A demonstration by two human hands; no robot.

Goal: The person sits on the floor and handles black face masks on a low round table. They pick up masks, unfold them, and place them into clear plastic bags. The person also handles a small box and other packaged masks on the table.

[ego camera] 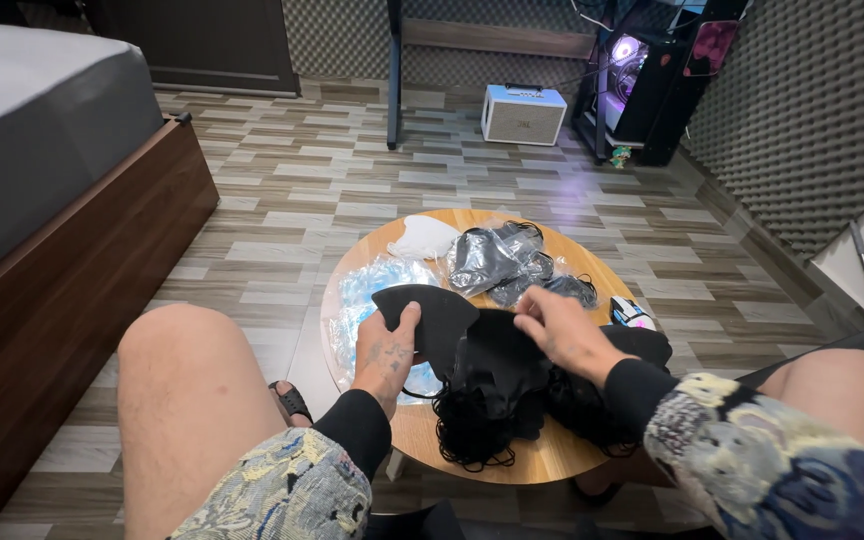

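Wood-look plank floor in grey and brown; dark bed frame at left (grey mattress on top); foam-padded wall; glowing computer tower.

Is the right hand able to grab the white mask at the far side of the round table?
Probably yes. The right hand rests on the black masks, and the white mask lies uncovered at the table's far edge. Only low bagged masks lie between.

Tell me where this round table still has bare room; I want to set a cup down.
Bare wood shows along the near rim, below the pile of black masks, and in a thin strip at the far edge beside the white mask. The middle is crowded: clear wrappers, bagged black masks, and both hands, left hand, right hand.
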